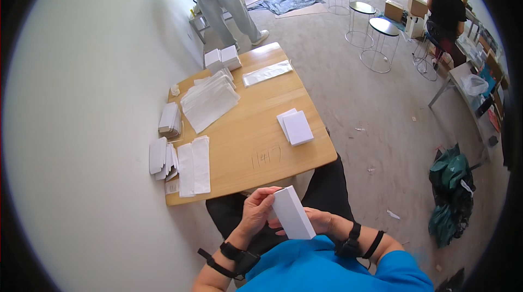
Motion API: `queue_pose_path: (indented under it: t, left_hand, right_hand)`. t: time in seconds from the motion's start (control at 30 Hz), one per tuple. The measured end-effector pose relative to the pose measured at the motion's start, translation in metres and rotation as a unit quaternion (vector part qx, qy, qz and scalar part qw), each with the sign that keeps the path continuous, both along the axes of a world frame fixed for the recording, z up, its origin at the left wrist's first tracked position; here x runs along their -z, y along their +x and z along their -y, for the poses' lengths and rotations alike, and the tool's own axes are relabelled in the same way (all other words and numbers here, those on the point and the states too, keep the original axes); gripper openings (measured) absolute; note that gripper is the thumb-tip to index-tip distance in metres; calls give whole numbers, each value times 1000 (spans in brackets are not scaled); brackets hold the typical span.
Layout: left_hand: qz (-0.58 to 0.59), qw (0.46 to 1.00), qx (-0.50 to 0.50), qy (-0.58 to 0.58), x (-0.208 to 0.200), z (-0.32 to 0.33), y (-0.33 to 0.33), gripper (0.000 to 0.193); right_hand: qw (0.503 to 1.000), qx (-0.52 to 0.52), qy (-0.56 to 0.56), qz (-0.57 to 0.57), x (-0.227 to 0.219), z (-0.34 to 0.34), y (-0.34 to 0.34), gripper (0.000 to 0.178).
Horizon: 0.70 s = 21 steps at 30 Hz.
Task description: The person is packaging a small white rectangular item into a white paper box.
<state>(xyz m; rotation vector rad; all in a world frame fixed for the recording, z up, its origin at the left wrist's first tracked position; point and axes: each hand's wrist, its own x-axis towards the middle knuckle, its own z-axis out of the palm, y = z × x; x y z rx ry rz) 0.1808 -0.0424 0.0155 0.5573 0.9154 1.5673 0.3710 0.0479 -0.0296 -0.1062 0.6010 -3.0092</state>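
Note:
A slim white cardboard box (293,213) is held above my lap, tilted, just off the table's near edge. My left hand (257,209) grips its upper left corner between thumb and fingers. From the other side my right hand (317,220) holds the box, its fingers partly hidden behind it. On the table's right part lie two white boxes (298,128), one overlapping the other. Long white sleeves or bags (194,166) lie flat near the table's left corner.
The wooden table (245,156) also carries a fanned pile of white bags (211,101), a white strip (267,73) and stacks of white cartons (163,158) along the wall. Stools (383,28), a dark green plastic bag (451,194) and two other people stand or sit beyond.

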Motion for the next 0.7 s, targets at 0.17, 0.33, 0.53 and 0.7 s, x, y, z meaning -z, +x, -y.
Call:
queue_pose_path:
  t: [0.17, 0.33, 0.53, 0.7]
  left_hand:
    - [-16, 999, 1, -50, 31, -53, -13, 43]
    - [29, 996, 24, -78, 51, -122, -2, 58]
    - [-273, 949, -82, -137, 119, -200, -27, 58]
    - [-456, 846, -129, -245, 124, -227, -50, 60]
  right_hand:
    - [922, 252, 159, 247, -6, -34, -20, 53]
    - [699, 442, 419, 376, 15, -112, -38, 36]
    - [537, 430, 563, 459, 35, -189, -101, 47]
    - [482, 387, 606, 501, 59, -224, -115, 59]
